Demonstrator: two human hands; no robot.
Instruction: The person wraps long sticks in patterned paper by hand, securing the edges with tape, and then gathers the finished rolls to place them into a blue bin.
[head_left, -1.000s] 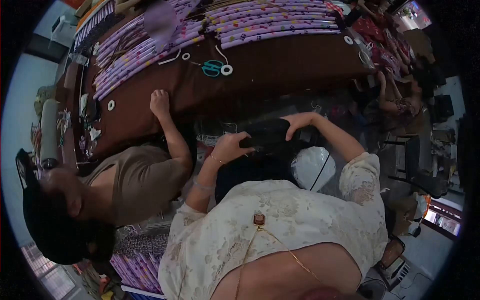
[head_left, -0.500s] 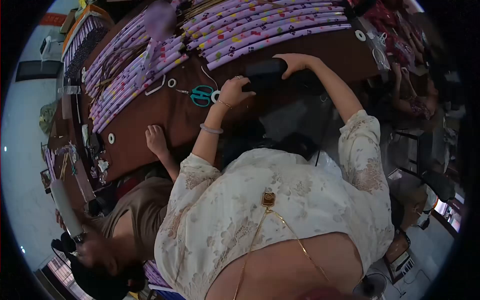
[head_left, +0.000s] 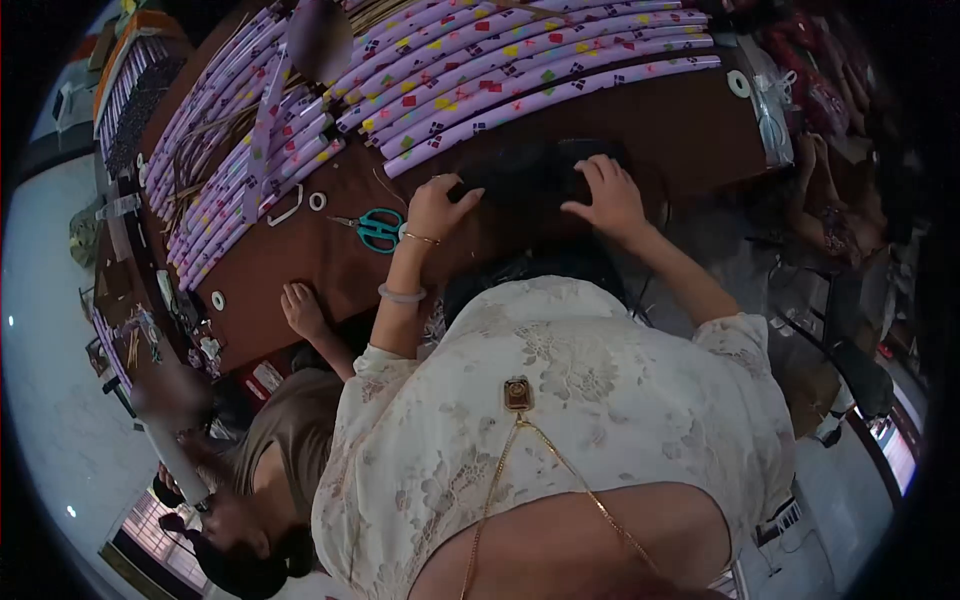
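Observation:
A dark, box-like black object [head_left: 535, 172] lies at the near side of the brown-covered table; its kind is hard to make out. At its left end is my left hand [head_left: 438, 207], thumb and fingers apart, with a bangle and bracelet on the wrist. My right hand [head_left: 610, 197] is at the other end, fingers spread and fingertips at the object's edge. Teal-handled scissors [head_left: 378, 230] lie left of my left hand. Beyond the black object lie rows of purple patterned wrapped tubes [head_left: 540, 100].
Rolls of white tape [head_left: 317, 200] sit left of the scissors, another [head_left: 738, 84] at the far right. A co-worker's hand [head_left: 303, 310] rests on the table's near left edge. More purple tubes [head_left: 250, 190] and brown strips lie left. Another person sits at right.
My right hand has come down from the black object's far end and its fingers have spread. My left hand has shifted slightly left and down. The view has shifted.

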